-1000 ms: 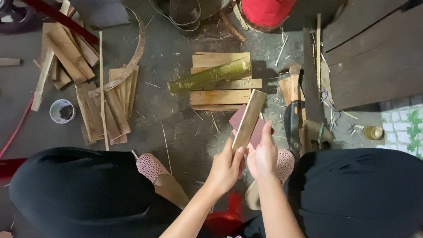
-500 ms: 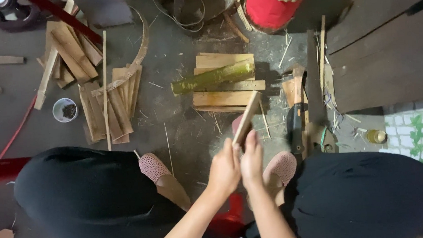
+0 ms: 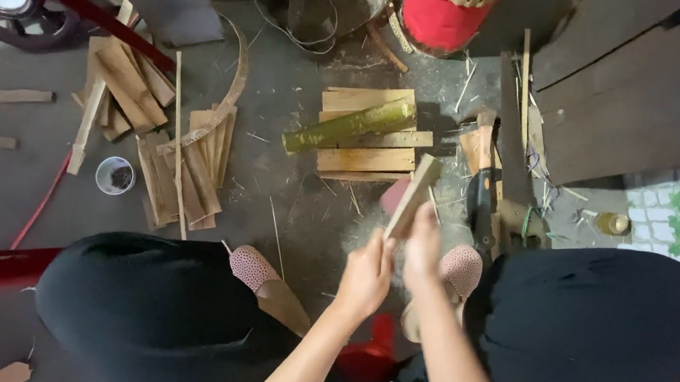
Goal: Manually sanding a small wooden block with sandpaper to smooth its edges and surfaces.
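Together, left hand [image 3: 366, 275] and right hand [image 3: 422, 245] grip a wooden slat [image 3: 412, 197] slanting up-right

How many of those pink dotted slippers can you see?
2. One slipper lies on the floor left of the left hand; the other slipper sits right of the right hand, partly hidden by it.

**Operator:** Which packages, labels, signs or screens are in my view?

**Manual:** You have no signs and no screens. You have three containers. A small round white tub [image 3: 114, 176] with dark contents stands on the floor at your left. A red drum [image 3: 439, 19] with a woven tan rim stands at the top edge. A small clear bottle [image 3: 611, 223] of yellowish liquid stands far right, well apart from the wooden slat [image 3: 412, 196] that your right hand [image 3: 423, 245] grips.

**Operator:** Any labels?

**Manual:** None that you can make out.
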